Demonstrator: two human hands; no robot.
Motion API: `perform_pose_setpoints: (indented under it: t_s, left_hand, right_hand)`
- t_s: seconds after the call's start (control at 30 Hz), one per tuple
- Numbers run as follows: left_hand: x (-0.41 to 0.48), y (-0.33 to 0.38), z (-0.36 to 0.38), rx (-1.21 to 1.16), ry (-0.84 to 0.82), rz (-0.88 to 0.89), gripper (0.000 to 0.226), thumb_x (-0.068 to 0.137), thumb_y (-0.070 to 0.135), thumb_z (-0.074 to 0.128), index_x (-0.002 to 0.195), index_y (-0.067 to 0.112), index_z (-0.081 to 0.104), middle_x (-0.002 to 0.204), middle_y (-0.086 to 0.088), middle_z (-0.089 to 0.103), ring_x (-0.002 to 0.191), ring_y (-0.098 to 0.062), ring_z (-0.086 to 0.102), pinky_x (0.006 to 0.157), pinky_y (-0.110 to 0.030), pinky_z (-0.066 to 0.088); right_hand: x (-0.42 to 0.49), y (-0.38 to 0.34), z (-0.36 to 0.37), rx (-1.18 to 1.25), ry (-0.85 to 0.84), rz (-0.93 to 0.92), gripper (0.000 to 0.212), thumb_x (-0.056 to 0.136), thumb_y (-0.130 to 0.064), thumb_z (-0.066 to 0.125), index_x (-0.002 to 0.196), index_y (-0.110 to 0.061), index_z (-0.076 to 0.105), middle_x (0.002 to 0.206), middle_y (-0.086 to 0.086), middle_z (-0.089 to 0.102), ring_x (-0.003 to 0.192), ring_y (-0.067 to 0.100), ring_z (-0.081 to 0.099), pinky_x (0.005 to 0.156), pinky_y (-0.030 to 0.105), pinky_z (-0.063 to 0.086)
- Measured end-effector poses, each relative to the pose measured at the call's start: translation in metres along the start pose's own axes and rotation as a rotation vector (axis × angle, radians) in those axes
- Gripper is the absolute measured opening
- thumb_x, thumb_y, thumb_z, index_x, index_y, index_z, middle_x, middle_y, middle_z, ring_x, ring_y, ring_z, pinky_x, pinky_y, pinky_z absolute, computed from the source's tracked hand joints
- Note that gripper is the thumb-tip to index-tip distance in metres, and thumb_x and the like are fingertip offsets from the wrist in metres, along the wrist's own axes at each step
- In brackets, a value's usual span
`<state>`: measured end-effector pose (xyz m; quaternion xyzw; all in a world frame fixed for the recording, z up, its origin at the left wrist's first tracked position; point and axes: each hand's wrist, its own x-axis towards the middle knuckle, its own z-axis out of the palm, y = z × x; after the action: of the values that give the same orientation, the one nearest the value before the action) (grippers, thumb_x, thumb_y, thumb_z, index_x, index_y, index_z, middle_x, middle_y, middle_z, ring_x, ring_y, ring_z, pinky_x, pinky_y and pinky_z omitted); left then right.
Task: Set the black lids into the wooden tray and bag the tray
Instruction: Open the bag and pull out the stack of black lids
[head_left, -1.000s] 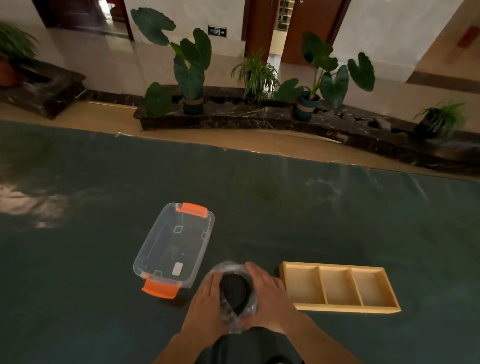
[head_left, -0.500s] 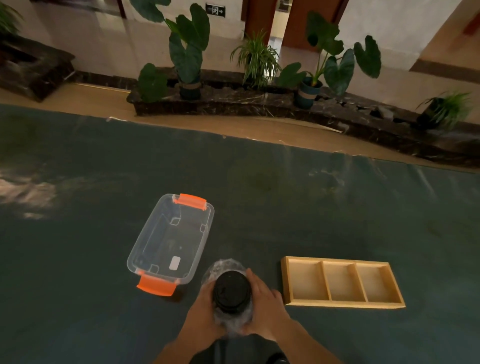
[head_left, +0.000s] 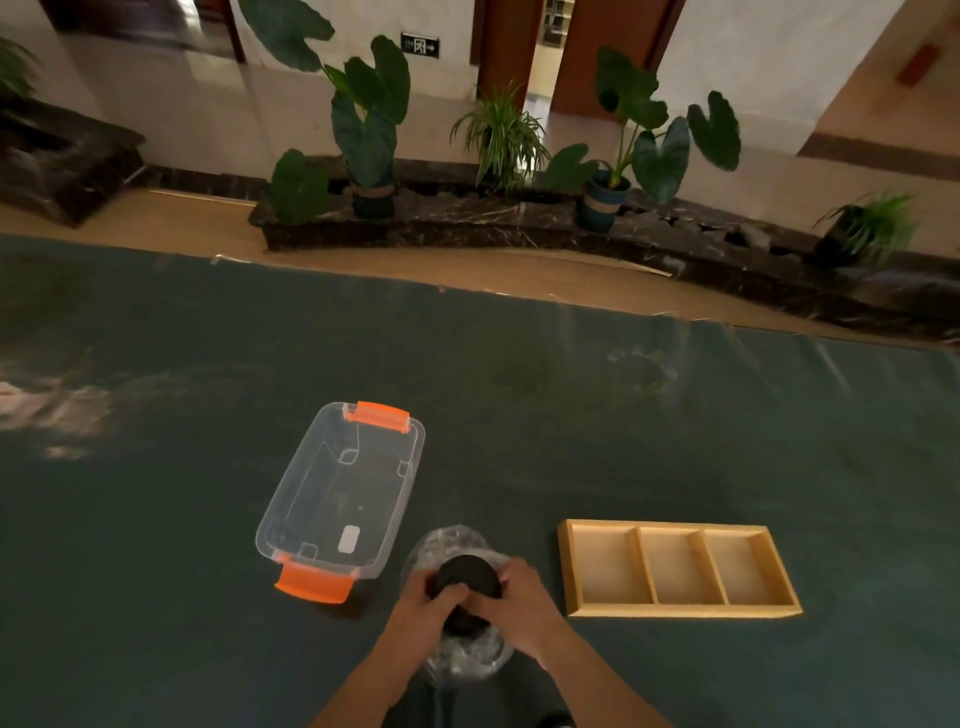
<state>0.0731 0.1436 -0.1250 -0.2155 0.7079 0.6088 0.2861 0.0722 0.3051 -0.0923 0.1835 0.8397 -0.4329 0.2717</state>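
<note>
- Our left hand (head_left: 422, 609) and right hand (head_left: 522, 603) are both closed around the black lids (head_left: 466, 581) in a clear plastic bag (head_left: 457, 545).
- At 3 o'clock of them we see the wooden tray (head_left: 675, 608), its three compartments bare.
- At 10 o'clock: a clear storage bin (head_left: 340, 493).

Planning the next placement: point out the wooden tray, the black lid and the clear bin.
wooden tray (head_left: 675, 610), head view, near rim.
black lid (head_left: 468, 571), head view, top face.
clear bin (head_left: 337, 499), head view, floor.
</note>
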Motion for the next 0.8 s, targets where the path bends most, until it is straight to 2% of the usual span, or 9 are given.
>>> perform_pose_setpoints:
  t_s: [0.07,0.17,0.23,0.37,0.43,0.57,0.63,0.7,0.8]
  left_hand:
    - [0.006,0.004,-0.003,-0.005,-0.037,-0.060,0.022,0.090,0.025,0.075,0.110,0.023,0.064,0.111,-0.002,0.071,0.097,-0.010,0.066,0.068,-0.017,0.049]
    - [0.006,0.014,-0.004,0.004,-0.083,-0.082,0.015,0.085,0.020,0.077,0.098,0.021,0.069,0.099,0.000,0.074,0.090,-0.010,0.070,0.055,-0.012,0.050]
    - [0.005,0.017,-0.005,0.036,-0.120,-0.065,0.023,0.073,0.024,0.081,0.095,0.021,0.074,0.096,-0.002,0.078,0.090,-0.013,0.073,0.060,-0.013,0.052]
    - [0.006,0.012,-0.014,-0.011,-0.258,-0.056,0.063,0.057,0.021,0.087,0.118,0.013,0.075,0.115,-0.015,0.078,0.110,-0.030,0.073,0.095,-0.043,0.060]
    - [0.007,0.006,-0.020,0.032,-0.298,-0.028,0.077,0.052,0.016,0.093,0.125,0.015,0.068,0.124,-0.015,0.074,0.116,-0.030,0.070,0.104,-0.048,0.056]
    - [0.007,-0.007,-0.026,0.110,-0.335,0.014,0.100,0.041,0.021,0.101,0.127,0.031,0.051,0.128,-0.003,0.068,0.116,-0.016,0.069,0.100,-0.035,0.056]
    - [0.007,-0.013,-0.029,0.146,-0.319,0.057,0.103,0.037,0.030,0.104,0.124,0.035,0.049,0.126,0.000,0.069,0.111,-0.011,0.070,0.094,-0.030,0.058]
    - [0.005,-0.014,-0.032,0.163,-0.289,0.101,0.108,0.029,0.046,0.105,0.121,0.034,0.049,0.125,0.000,0.069,0.108,-0.010,0.071,0.096,-0.033,0.059]
    - [-0.013,-0.002,-0.036,0.100,-0.239,0.185,0.106,0.030,0.054,0.104,0.119,0.029,0.053,0.122,-0.003,0.072,0.107,-0.011,0.074,0.097,-0.036,0.059]
  right_hand:
    - [0.002,0.008,0.000,0.136,-0.058,0.081,0.065,0.078,-0.039,0.089,0.128,-0.015,0.055,0.120,0.003,0.066,0.104,0.011,0.066,0.077,0.018,0.053]
    - [0.001,0.015,0.000,0.225,-0.077,0.090,0.060,0.077,-0.035,0.091,0.125,-0.016,0.061,0.115,0.001,0.072,0.100,0.007,0.069,0.069,0.012,0.053]
    - [-0.002,0.019,0.003,0.298,-0.085,0.089,0.057,0.078,-0.029,0.091,0.124,-0.016,0.060,0.115,0.002,0.071,0.098,0.005,0.068,0.065,0.008,0.052]
    - [-0.013,0.038,0.006,0.367,-0.107,0.022,0.070,0.074,-0.020,0.094,0.131,-0.016,0.053,0.128,0.004,0.067,0.116,0.013,0.066,0.098,0.028,0.056]
    - [-0.019,0.046,0.006,0.344,-0.128,-0.013,0.077,0.067,-0.023,0.096,0.130,-0.020,0.051,0.131,0.000,0.065,0.121,0.009,0.064,0.106,0.032,0.053]
    - [-0.020,0.050,0.005,0.326,-0.140,-0.073,0.094,0.056,-0.017,0.099,0.134,-0.023,0.047,0.135,0.003,0.065,0.125,0.013,0.063,0.113,0.042,0.048]
    - [-0.023,0.042,0.003,0.308,-0.156,-0.085,0.098,0.054,-0.017,0.099,0.137,-0.031,0.050,0.132,-0.002,0.067,0.122,0.009,0.064,0.110,0.036,0.050]
    - [-0.029,0.031,-0.004,0.274,-0.159,-0.108,0.092,0.054,-0.021,0.099,0.133,-0.039,0.055,0.129,-0.007,0.069,0.118,0.006,0.065,0.102,0.028,0.052]
    - [-0.045,0.010,-0.022,0.243,-0.155,-0.159,0.082,0.059,-0.025,0.098,0.131,-0.039,0.062,0.124,-0.004,0.072,0.117,0.012,0.067,0.102,0.032,0.054]
